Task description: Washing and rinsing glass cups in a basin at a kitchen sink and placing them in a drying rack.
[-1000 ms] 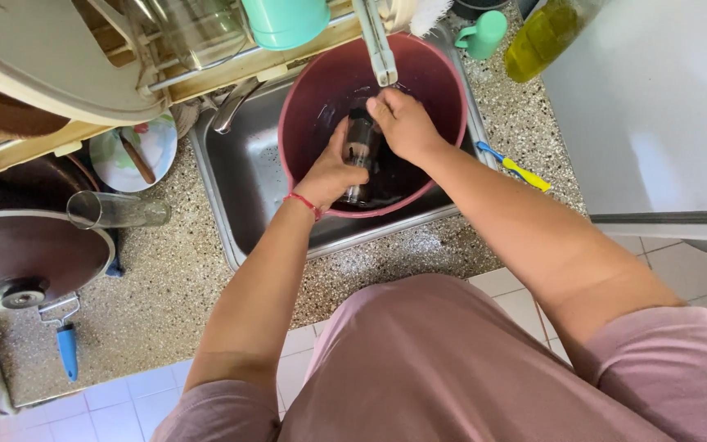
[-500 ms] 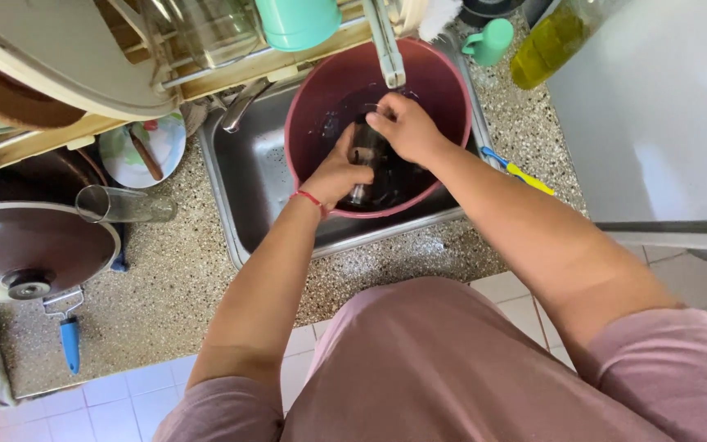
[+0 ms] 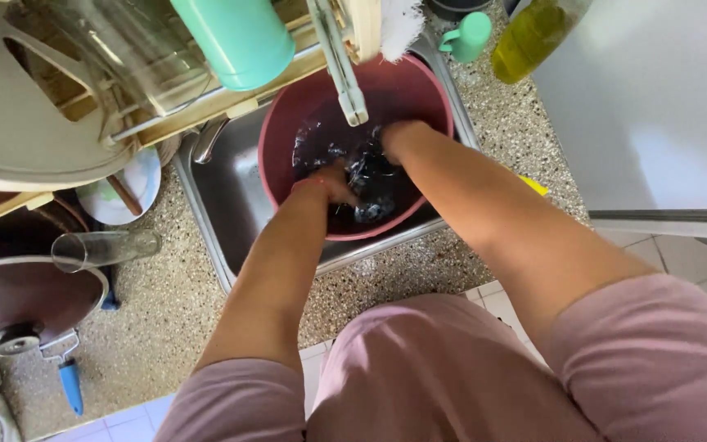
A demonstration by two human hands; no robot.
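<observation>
Reaching deeper than half a second ago, both hands now sit low inside the pink basin (image 3: 284,131) that stands in the steel sink (image 3: 235,205). The left hand (image 3: 330,182) has sunk toward the water so that only its back shows, and the right hand (image 3: 398,135) has closed in from the far side; earlier both rode higher with the fingers plain to see. Between them lies the dark wet item (image 3: 367,176), glistening and half under dark water, too blurred to name. Each grip looks curled around or pressed onto that item, yet the fingers are hidden by water and wrist, so I cannot tell how tightly either is closed. Judging by the shift, the washing has moved from handling at the surface to working the thing under water. The view has also dropped closer, so the tap (image 3: 339,61) now crosses the basin's far rim. On the speckled tabletop (image 3: 165,295) a clear glass (image 3: 104,248) lies on its side near a dark pan lid (image 3: 18,303), apart from the sink
</observation>
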